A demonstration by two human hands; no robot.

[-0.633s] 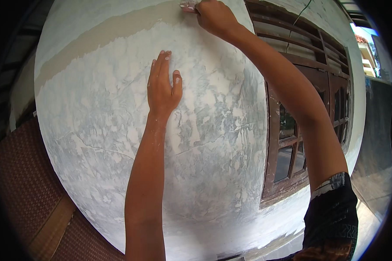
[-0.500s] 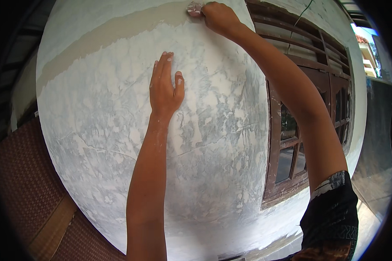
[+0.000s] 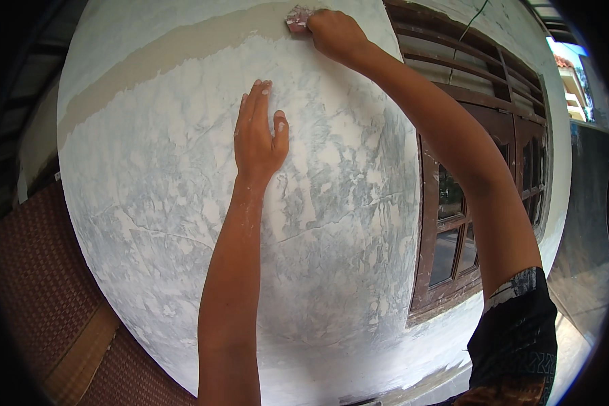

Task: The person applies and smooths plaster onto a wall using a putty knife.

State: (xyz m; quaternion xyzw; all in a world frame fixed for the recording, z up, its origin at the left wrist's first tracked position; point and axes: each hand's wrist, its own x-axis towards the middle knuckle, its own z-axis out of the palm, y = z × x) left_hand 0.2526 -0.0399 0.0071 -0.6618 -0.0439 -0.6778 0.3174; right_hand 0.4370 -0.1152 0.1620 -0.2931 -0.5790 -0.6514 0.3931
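Note:
High on the wall (image 3: 331,237), my right hand (image 3: 337,35) is closed round a small, flat reddish putty scraper (image 3: 298,21) smeared with white. The scraper is at the wall, by the right end of a beige-grey bare band (image 3: 183,47) that curves across the top. Lower and to the left, my left hand (image 3: 258,139) is stretched out at the wall with its fingers extended and thumb apart, holding nothing. White residue dots its fingertips. The wall around it is patchy white and grey, with thin cracks.
A brown wooden window frame (image 3: 430,284) with glass panes stands right of the wall, below a slatted vent (image 3: 467,47). Brown woven matting (image 3: 40,271) lies at the lower left. A dark panel (image 3: 591,196) is at the far right.
My right hand has shifted slightly left and down with the scraper, and more of the scraper's flat face shows. The left hand has stayed nearly still.

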